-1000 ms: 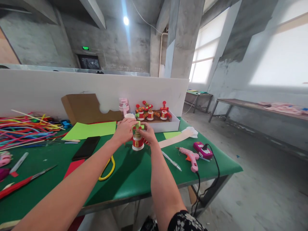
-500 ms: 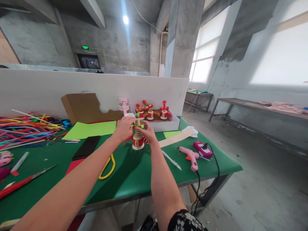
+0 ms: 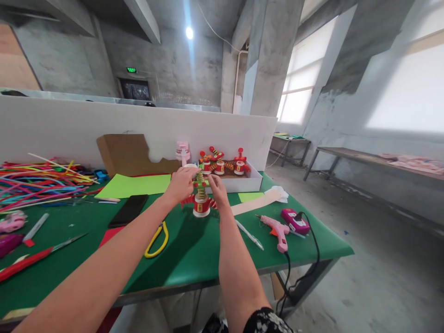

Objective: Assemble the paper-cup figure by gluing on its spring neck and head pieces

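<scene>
You have a small paper figure [image 3: 202,206] upright on the green table [image 3: 194,263], straight ahead of you and between your hands. Your left hand [image 3: 181,186] is curled at the left end of its green crosspiece [image 3: 204,184], fingers narrow; your right hand [image 3: 218,188] is at the other end, fingers bunched close together. You cannot tell from here how firmly either one grips. A light pinch from both sides should suit best, as the folded paper coil [image 3: 200,176] above would probably crush; keep the white base flat. The red cup's yellow panel [image 3: 199,207] carries dark marks too small to read, as are the characters on the lit green sign [image 3: 131,70] and the pale scrawl [image 3: 183,98] on the far wall [image 3: 194,64]. No brand is legible.
</scene>
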The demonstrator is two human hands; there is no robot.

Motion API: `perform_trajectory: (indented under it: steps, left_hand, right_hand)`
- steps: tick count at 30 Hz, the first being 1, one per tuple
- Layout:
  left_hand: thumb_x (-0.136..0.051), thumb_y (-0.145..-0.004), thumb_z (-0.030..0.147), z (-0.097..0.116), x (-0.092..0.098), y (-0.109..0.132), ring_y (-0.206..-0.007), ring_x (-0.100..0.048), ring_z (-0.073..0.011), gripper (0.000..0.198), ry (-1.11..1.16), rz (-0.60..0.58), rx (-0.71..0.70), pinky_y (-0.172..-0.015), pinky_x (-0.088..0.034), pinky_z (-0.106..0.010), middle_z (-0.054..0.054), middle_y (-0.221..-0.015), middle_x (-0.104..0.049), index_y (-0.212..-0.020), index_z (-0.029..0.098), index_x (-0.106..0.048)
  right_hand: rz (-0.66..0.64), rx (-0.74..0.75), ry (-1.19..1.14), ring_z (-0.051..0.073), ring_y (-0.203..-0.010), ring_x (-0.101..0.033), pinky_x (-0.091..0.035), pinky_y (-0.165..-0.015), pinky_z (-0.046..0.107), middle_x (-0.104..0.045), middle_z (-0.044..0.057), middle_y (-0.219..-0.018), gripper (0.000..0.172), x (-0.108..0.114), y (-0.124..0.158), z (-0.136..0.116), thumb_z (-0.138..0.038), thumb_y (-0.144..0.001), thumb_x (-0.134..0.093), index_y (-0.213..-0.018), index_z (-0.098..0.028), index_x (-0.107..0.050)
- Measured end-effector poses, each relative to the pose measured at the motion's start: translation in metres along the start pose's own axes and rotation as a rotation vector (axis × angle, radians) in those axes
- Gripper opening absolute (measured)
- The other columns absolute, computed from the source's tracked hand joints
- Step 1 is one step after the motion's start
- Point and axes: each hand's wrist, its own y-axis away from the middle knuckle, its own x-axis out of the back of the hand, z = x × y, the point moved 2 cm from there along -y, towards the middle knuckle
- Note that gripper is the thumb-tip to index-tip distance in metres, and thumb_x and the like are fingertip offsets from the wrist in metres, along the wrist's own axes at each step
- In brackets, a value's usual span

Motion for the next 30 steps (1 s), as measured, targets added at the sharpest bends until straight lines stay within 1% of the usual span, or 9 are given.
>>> perform_trajectory:
  steps: [7, 10, 12, 14, 17, 20, 24, 26, 30]
  left_hand:
    - [-0.041, -0.076, 0.004, -0.009, 0.016, 0.002, -0.124, -0.057, -0.0284, 0.058, 0.072, 0.079, 0.023, -0.107, -0.045, -0.048, -0.011, -0.133, -0.067, -0.128, 0.015, -0.063]
    - [-0.041, -0.081, 0.009, -0.002, 0.03, 0.022, -0.119, -0.06, -0.0274, 0.052, 0.133, 0.142, 0.014, -0.106, -0.046, -0.048, -0.012, -0.13, -0.068, -0.128, 0.013, -0.062]
    - [-0.04, -0.086, 0.013, 0.01, 0.035, 0.052, -0.118, -0.061, -0.0262, 0.048, 0.2, 0.202, 0.008, -0.106, -0.048, -0.047, -0.012, -0.128, -0.069, -0.128, 0.014, -0.063]
    - [-0.038, -0.09, 0.014, 0.025, 0.031, 0.092, -0.12, -0.061, -0.0245, 0.046, 0.259, 0.207, -0.012, -0.106, -0.048, -0.046, -0.01, -0.127, -0.069, -0.128, 0.019, -0.063]
    - [-0.037, -0.088, 0.007, 0.044, 0.01, 0.157, -0.122, -0.06, -0.0222, 0.052, 0.29, 0.135, -0.073, -0.105, -0.05, -0.043, -0.009, -0.128, -0.069, -0.132, 0.022, -0.062]
    - [-0.035, -0.082, 0.002, 0.05, -0.017, 0.198, -0.12, -0.061, -0.022, 0.058, 0.262, 0.08, -0.054, -0.102, -0.052, -0.042, -0.009, -0.127, -0.069, -0.13, 0.021, -0.063]
    - [-0.037, -0.078, 0.0, 0.049, -0.035, 0.209, -0.12, -0.06, -0.0255, 0.059, 0.178, 0.075, -0.022, -0.102, -0.052, -0.046, -0.012, -0.126, -0.069, -0.129, 0.015, -0.063]
    - [-0.039, -0.077, 0.0, 0.051, -0.036, 0.207, -0.118, -0.06, -0.0286, 0.057, 0.122, 0.066, -0.044, -0.098, -0.053, -0.048, -0.015, -0.125, -0.069, -0.126, 0.011, -0.064]
    - [-0.044, -0.074, 0.0, 0.053, -0.032, 0.209, -0.1, -0.065, -0.0302, 0.04, 0.067, 0.096, -0.064, -0.086, -0.057, -0.045, -0.016, -0.1, -0.074, -0.099, 0.009, -0.073]
  right_hand:
    - [0.123, -0.056, -0.133, 0.021, -0.093, -0.068, -0.05, -0.092, 0.035, -0.075, 0.006, -0.09, 0.062, 0.005, -0.008, 0.006, -0.076, -0.077, -0.054, -0.09, -0.018, -0.072]
    - [0.172, -0.063, -0.176, 0.019, -0.087, -0.069, -0.051, -0.09, 0.034, -0.075, 0.007, -0.087, 0.062, 0.006, -0.009, 0.006, -0.075, -0.081, -0.05, -0.087, -0.017, -0.072]
    - [0.236, -0.051, -0.186, 0.019, -0.082, -0.07, -0.052, -0.088, 0.035, -0.075, 0.007, -0.084, 0.061, 0.009, -0.009, 0.005, -0.073, -0.085, -0.046, -0.084, -0.017, -0.071]
    - [0.331, -0.018, -0.162, 0.018, -0.076, -0.069, -0.053, -0.086, 0.036, -0.073, 0.007, -0.08, 0.061, 0.012, -0.008, 0.003, -0.07, -0.089, -0.04, -0.081, -0.017, -0.068]
    - [0.528, 0.09, -0.024, 0.018, -0.071, -0.065, -0.052, -0.082, 0.036, -0.07, 0.008, -0.077, 0.059, 0.017, -0.002, -0.005, -0.066, -0.092, -0.03, -0.077, -0.019, -0.062]
    - [0.625, 0.267, 0.195, 0.02, -0.075, -0.062, -0.05, -0.083, 0.036, -0.068, 0.008, -0.079, 0.053, 0.016, 0.011, -0.019, -0.06, -0.093, -0.027, -0.077, -0.021, -0.059]
    - [0.417, 0.441, 0.462, 0.022, -0.085, -0.062, -0.046, -0.087, 0.038, -0.069, 0.009, -0.083, 0.043, -0.011, 0.046, -0.03, -0.05, -0.096, -0.033, -0.079, -0.022, -0.06]
    - [0.294, 0.446, 0.537, 0.022, -0.085, -0.062, -0.046, -0.086, 0.036, -0.069, 0.008, -0.082, 0.041, -0.031, 0.073, -0.029, -0.044, -0.098, -0.034, -0.078, -0.022, -0.062]
    - [-0.09, 0.414, 0.568, 0.019, -0.083, -0.064, -0.048, -0.084, 0.033, -0.071, 0.006, -0.079, 0.042, -0.064, 0.131, -0.024, -0.034, -0.101, -0.036, -0.078, -0.022, -0.069]
